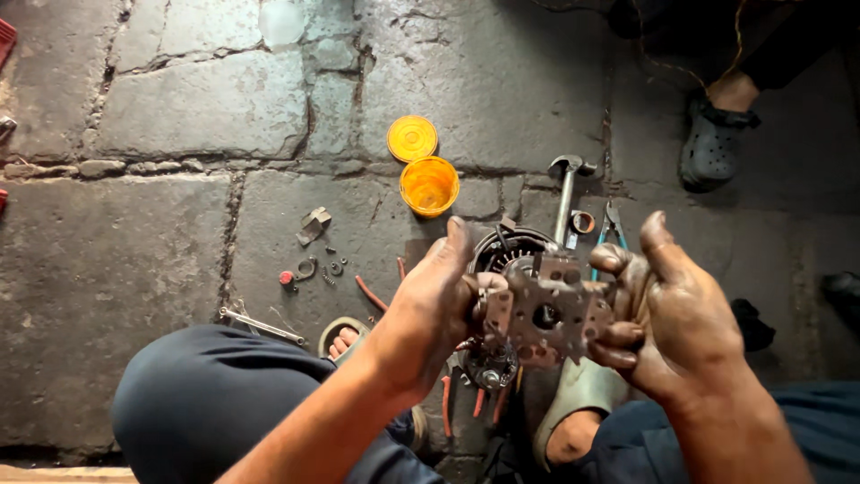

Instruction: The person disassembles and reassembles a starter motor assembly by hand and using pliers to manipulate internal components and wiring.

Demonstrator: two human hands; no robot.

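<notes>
I hold the metal plate (pixel 546 315) up over my lap, left hand (pixel 436 300) clamped on its left edge, right hand (pixel 667 309) pinching the right edge with the thumb lifted. It looks stiff, fairly heavy and greasy, so probably slippery; the edges beside the centre hole seem the safest hold. Below it on the stone floor (pixel 161 233) lies the motor (pixel 502 255).

You sit in floor-level repair workshop: cracked stone floor (pixel 161 108), hammer (pixel 566 197), spanner (pixel 260 325), pliers (pixel 612 226), loose small metal parts (pixel 313 264), open yellow grease tub (pixel 429 185).
</notes>
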